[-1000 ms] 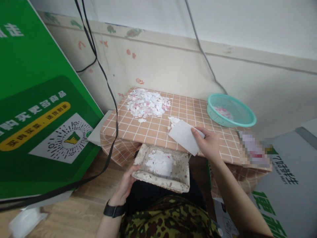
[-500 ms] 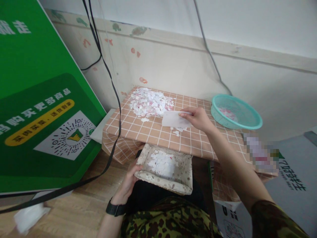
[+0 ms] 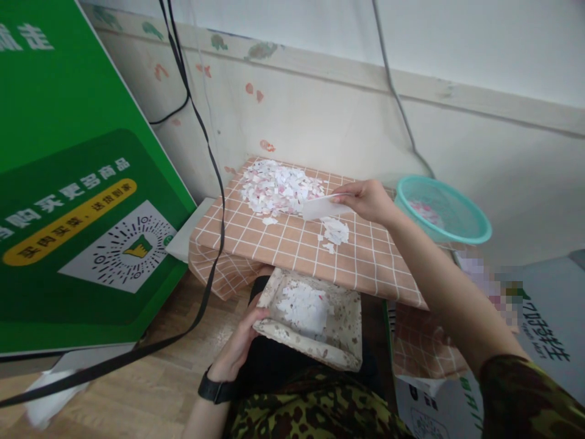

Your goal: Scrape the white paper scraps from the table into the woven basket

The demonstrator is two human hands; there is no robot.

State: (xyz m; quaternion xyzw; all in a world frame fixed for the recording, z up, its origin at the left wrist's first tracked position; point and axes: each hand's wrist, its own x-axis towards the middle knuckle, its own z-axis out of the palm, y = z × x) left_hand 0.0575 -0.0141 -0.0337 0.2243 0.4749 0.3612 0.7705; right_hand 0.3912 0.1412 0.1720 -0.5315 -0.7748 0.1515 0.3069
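My left hand (image 3: pixel 249 329) grips the left edge of a shallow, stained whitish box (image 3: pixel 345 311) below the table's front edge. White paper scraps (image 3: pixel 301 305) lie inside that box. Over the table, my right hand (image 3: pixel 368 201) pinches a white card (image 3: pixel 322 208) between thumb and fingers, tilted above the cloth. Just in front of the card sits a small heap of white paper scraps (image 3: pixel 336 231). Behind and to its left spreads a larger pile of white and pinkish paper scraps (image 3: pixel 278 186); the card's far edge is close to it, and I cannot tell whether they touch.
A brown checked tablecloth (image 3: pixel 256 241) covers the table against the wall. At its right stands a turquoise plastic basket (image 3: pixel 479 227) with pink-white scraps inside. A black strap (image 3: pixel 214 268) hangs before the green board (image 3: pixel 91 231) on the left. A grey box (image 3: pixel 548 299) stands right.
My right hand has lifted slightly and moved away from me with the card, exposing the small heap of scraps. My left hand still holds the box.
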